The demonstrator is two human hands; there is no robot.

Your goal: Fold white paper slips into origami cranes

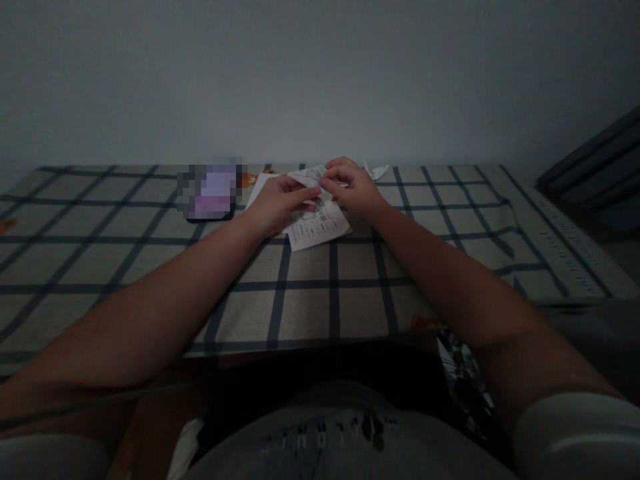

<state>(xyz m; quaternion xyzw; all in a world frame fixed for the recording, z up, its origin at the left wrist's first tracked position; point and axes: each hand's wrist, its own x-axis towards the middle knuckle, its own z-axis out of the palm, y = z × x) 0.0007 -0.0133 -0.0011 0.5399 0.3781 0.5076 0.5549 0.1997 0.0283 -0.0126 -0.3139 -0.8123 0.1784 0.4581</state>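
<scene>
Both hands meet over the far middle of the table, around a small piece of folded printed paper [309,175]. My left hand [275,203] pinches its near left side between thumb and fingers. From the other side, my right hand [353,187] grips the paper's right edge with thumb and forefinger. Its lower folds are partly hidden by the fingers. Beneath the hands lie loose white printed sheets [320,232]. A pointed folded-paper shape [379,173] rests just behind and right of my right hand, partly covered by it.
A phone [215,197] with a pixelated screen is left of the hands. A checked cloth [305,300] covers the table, which stands against a grey wall [320,80]. Dark slatted furniture [595,167] is at the far right. The room is dim.
</scene>
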